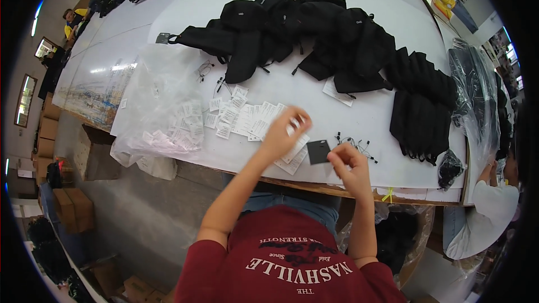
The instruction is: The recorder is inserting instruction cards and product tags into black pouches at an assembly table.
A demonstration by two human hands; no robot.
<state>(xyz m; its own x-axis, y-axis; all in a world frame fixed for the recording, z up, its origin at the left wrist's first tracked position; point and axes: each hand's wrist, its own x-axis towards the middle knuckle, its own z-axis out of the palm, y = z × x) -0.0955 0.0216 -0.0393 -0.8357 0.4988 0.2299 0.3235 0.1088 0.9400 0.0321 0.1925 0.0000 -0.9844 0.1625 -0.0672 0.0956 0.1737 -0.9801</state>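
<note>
My right hand [351,169] pinches the edge of a square black tag [318,152] above the front edge of the white table [314,98]. To its left, my left hand [285,133] is raised over white printed labels [230,113] spread in a loose overlapping row. Its fingers are bent and smeared by motion. Something white shows by them, but whether it is held or lies behind cannot be made out. Just beyond my right hand lie thin black cords with small black ends [364,150].
Black fabric pouches [241,17] are heaped across the middle, with more lined up [418,112] at right. A clear plastic bag [151,101] with labels lies at left. Beyond the right corner sits another person in a light shirt [494,207]. Cardboard boxes [73,207] stand at left.
</note>
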